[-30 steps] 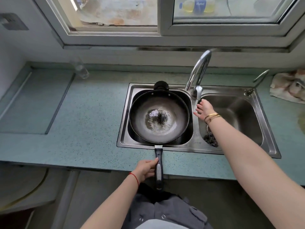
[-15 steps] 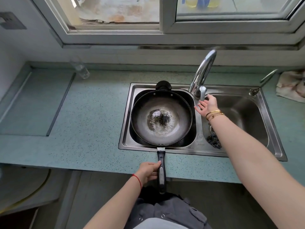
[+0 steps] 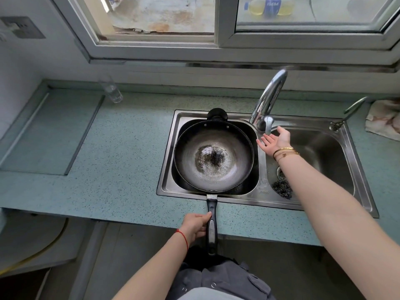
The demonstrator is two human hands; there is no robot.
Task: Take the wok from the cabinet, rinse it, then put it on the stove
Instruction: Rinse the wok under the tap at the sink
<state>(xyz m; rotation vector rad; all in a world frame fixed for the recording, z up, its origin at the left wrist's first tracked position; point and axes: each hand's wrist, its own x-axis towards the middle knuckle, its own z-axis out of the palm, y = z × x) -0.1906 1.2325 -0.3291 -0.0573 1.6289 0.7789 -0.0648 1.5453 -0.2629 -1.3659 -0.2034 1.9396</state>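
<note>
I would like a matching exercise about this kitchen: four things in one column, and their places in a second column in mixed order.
Things:
1. wok
2. drinking glass
3. steel scourer
4. cloth

Places:
A. right sink basin, beside the drain
B. countertop, far right
C. left sink basin
D. countertop, below the window, left of the sink

Pairs: 1-C, 2-D, 3-A, 4-B

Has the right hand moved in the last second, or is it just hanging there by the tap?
Yes. The right hand has turned from palm down to palm up and lifted toward the faucet handle, now open just beneath it over the sink divider.
</note>
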